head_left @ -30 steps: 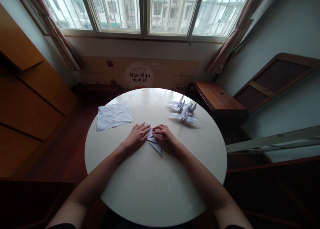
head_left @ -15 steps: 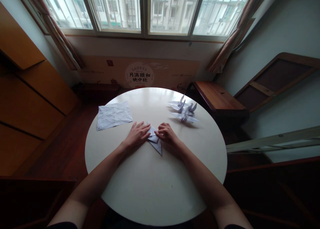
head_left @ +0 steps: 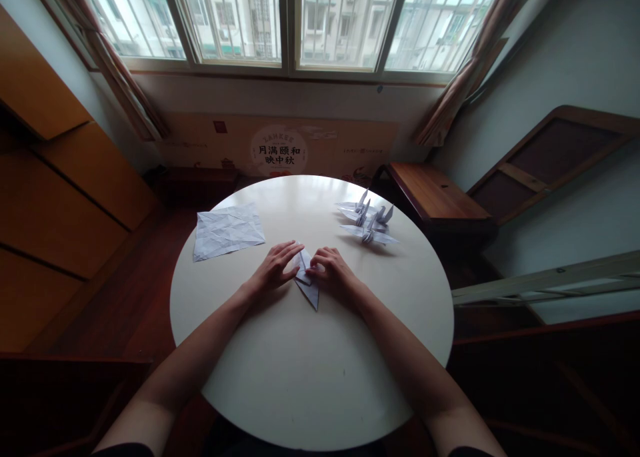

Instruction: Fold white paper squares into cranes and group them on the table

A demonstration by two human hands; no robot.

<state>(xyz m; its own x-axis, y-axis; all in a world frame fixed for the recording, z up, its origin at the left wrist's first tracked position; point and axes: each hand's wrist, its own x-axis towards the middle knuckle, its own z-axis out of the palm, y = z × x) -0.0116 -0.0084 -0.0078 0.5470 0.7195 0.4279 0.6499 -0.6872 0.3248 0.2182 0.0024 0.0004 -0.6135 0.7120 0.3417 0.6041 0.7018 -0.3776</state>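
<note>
A partly folded sheet of pale origami paper [head_left: 309, 293] lies on the table between my hands, one point toward me. My left hand [head_left: 276, 265] rests at its left edge, fingers stretched out and thumb held apart, fingertips touching the paper. On the other side, my right hand [head_left: 331, 268] has its fingers curled, with thumb and forefinger pinching the right edge. Part of the paper is hidden behind the fingers. Several folded paper cranes [head_left: 369, 229] stand together beyond my right hand. A flat, creased paper sheet [head_left: 229, 230] lies beyond my left hand.
The round white table [head_left: 305, 370] has its curved edge near both forearms. A wooden side table [head_left: 435, 190] stands behind it at the right, and orange cabinets [head_left: 75, 197] are at the left. Barred windows [head_left: 240, 20] run along the back.
My left hand has lifted from lying flat, its thumb now apart from the fingers. The folded paper has turned slightly, its near point shifting left. My right hand stays at the right edge.
</note>
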